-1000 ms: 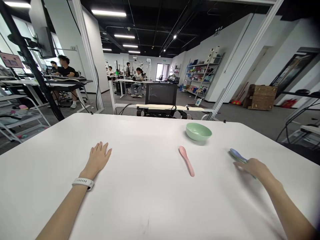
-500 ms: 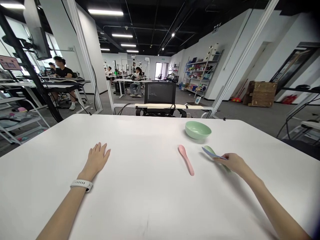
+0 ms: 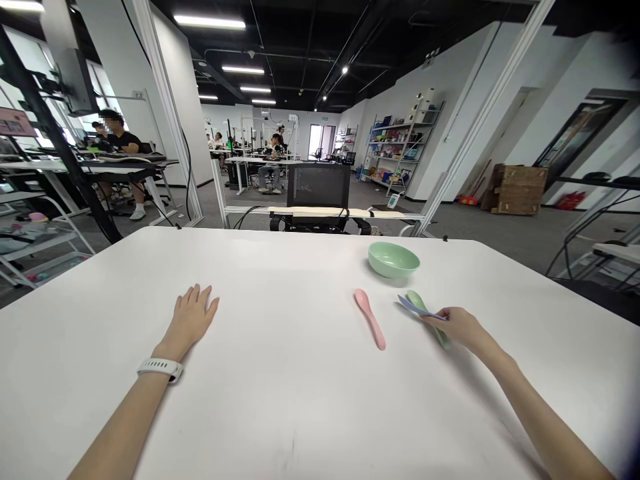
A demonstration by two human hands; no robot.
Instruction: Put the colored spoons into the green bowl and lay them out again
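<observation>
My right hand pinches a blue spoon, seen nearly edge-on, and holds it above the table. Beneath it a green spoon lies on the table, its middle partly hidden by the blue spoon and my fingers. To the left of them rests a pink spoon, bowl end away from me. Behind the spoons stands a light green bowl, upright. My left hand lies flat on the white table, fingers spread, with nothing in it and a pale band on the wrist.
The white table spreads beneath both hands. Beyond its far edge are a metal frame bar and a black mesh chair. A wheeled cart stands off to the left, with people seated at desks farther back.
My right hand has shifted slightly left with the blue spoon, and more of the green spoon's handle shows. The whole view has turned a little. My left hand stays on the table.
</observation>
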